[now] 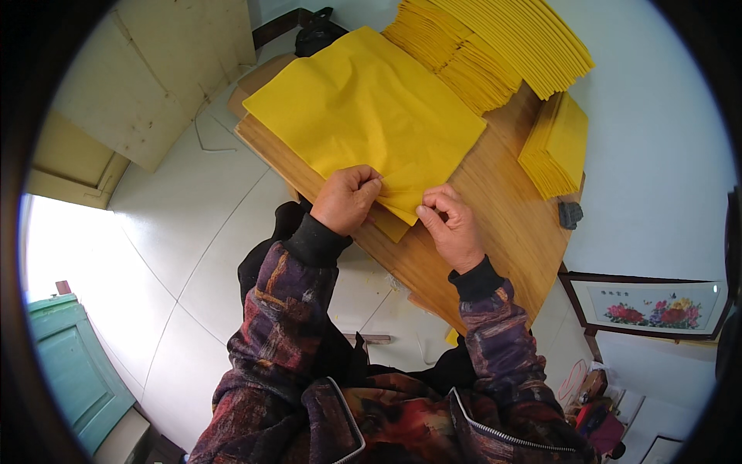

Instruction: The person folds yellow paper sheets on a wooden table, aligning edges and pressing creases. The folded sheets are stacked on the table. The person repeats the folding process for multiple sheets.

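Observation:
A large yellow cloth sheet (352,100), felt-like and lightly creased, lies over the left part of the wooden table (502,224). My left hand (348,199) is closed on its near edge, thumb against curled fingers, and the cloth puckers beside it. At the near corner my right hand (450,226) pinches the cloth between thumb and fingers. A smaller yellow flap (392,225) hangs below the edge between both hands; whether it belongs to the same piece I cannot tell.
Stacks of folded yellow cloth (471,58) fill the table's far side, and a smaller stack (558,147) stands by the wall. A dark grey block (570,215) sits near it. A framed flower picture (653,309) is at the right. A black bag (318,32) lies behind the table.

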{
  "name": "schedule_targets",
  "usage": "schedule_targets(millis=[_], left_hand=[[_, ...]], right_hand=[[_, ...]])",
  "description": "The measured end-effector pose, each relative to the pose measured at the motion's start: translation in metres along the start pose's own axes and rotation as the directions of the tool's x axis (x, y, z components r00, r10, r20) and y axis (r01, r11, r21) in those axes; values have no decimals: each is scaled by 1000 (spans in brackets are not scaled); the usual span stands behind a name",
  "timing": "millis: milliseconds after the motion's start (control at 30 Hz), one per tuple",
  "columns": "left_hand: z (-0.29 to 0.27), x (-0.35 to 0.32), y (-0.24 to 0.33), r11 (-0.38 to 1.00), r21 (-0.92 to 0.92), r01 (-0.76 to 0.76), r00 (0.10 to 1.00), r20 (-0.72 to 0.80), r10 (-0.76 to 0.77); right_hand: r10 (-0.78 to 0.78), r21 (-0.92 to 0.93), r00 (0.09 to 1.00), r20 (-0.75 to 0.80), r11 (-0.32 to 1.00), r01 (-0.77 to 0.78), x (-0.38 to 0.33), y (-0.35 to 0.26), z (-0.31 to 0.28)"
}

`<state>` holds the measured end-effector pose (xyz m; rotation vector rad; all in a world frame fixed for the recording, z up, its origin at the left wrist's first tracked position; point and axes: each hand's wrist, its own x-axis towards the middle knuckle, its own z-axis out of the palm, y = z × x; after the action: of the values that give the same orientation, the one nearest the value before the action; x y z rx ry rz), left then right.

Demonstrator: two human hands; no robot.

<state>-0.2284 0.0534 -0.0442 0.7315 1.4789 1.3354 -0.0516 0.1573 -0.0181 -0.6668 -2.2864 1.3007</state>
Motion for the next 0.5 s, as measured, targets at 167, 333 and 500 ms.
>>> schedule_targets(millis=[167, 333, 500], left_hand=[[-2, -2, 1, 1000, -3, -3, 999, 34, 3], [-1, -3, 3, 999, -17, -37, 999, 27, 37], [-5, -3, 4, 1000, -4, -16, 995, 98, 16]], right_hand=[[37, 58, 999, 18, 998, -38, 0, 4, 1], [190, 206, 978, 85, 957, -204, 5, 12, -2], [208, 280, 973, 102, 932, -229, 11, 19, -3]])
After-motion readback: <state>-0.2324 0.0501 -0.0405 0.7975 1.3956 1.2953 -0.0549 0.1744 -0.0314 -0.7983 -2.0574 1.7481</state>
